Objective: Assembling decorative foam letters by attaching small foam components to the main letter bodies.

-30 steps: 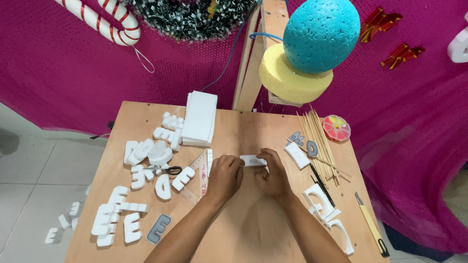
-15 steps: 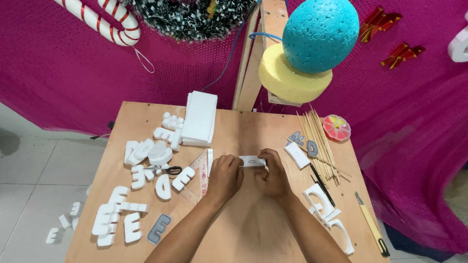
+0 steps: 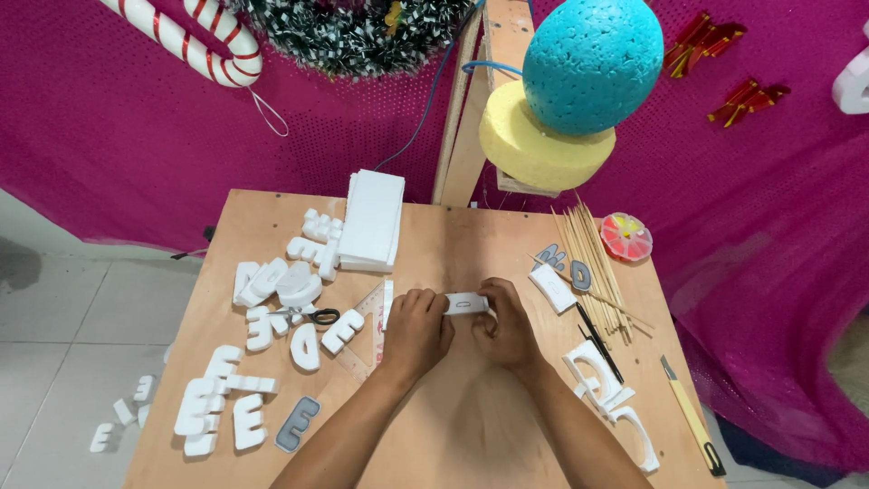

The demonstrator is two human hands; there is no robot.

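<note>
Your left hand [image 3: 415, 330] and right hand [image 3: 507, 328] meet over the middle of the wooden table [image 3: 471, 435]. Between them you hold a small white foam piece [image 3: 465, 303]: the fingertips of both hands pinch its two ends, and the piece lies flat and level just beyond your knuckles. Left of your left fingers, touching or nearly so, lies a clear set square [image 3: 367, 321], and past it scissors [image 3: 308, 316] among scattered white foam letters [image 3: 262, 344]. Beyond your fingers, a stack of white foam sheets [image 3: 373, 219] rests at the far edge. Right of your right fingers lie wooden skewers [image 3: 593, 263] and a yellow craft knife [image 3: 692, 417]. Magenta cloth [image 3: 136, 154] hangs behind the table; pale floor tiles [image 3: 54, 344] show at the left.
</note>
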